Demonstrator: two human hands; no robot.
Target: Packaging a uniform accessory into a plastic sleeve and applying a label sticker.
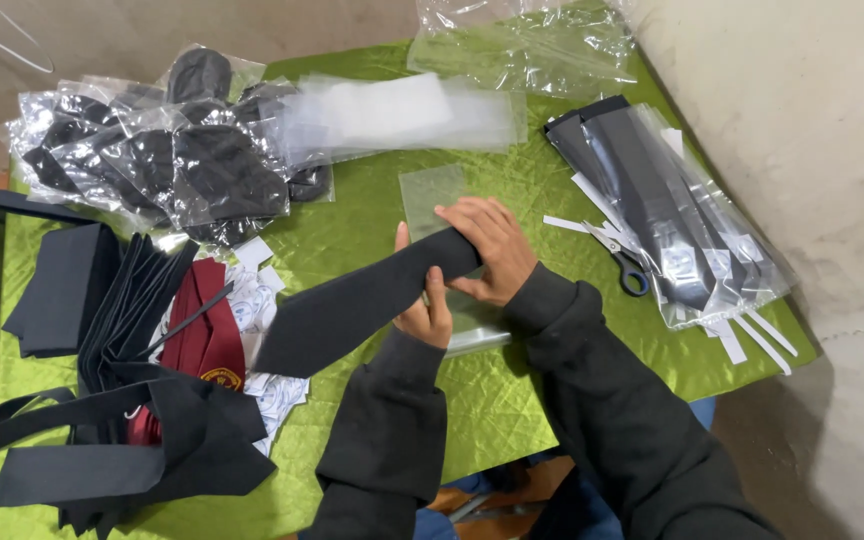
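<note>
A black folded necktie (352, 305) lies slanted across the middle of the green cloth-covered table (512, 390), its wide end pointing down-left. My right hand (487, 245) wraps over the tie's upper narrow end. My left hand (424, 305) grips the tie from below, just beside the right hand. Under both hands lies a clear narrow plastic sleeve (434, 195), its far end sticking out beyond my fingers. Both arms wear dark sleeves.
Bagged black items (167, 160) pile at the back left. Loose black ties and a maroon one (207, 335) lie at the left. Packed ties in clear sleeves (672, 225) lie at the right beside blue-handled scissors (627, 265) and white paper strips. Empty clear bags (522, 45) sit at the back.
</note>
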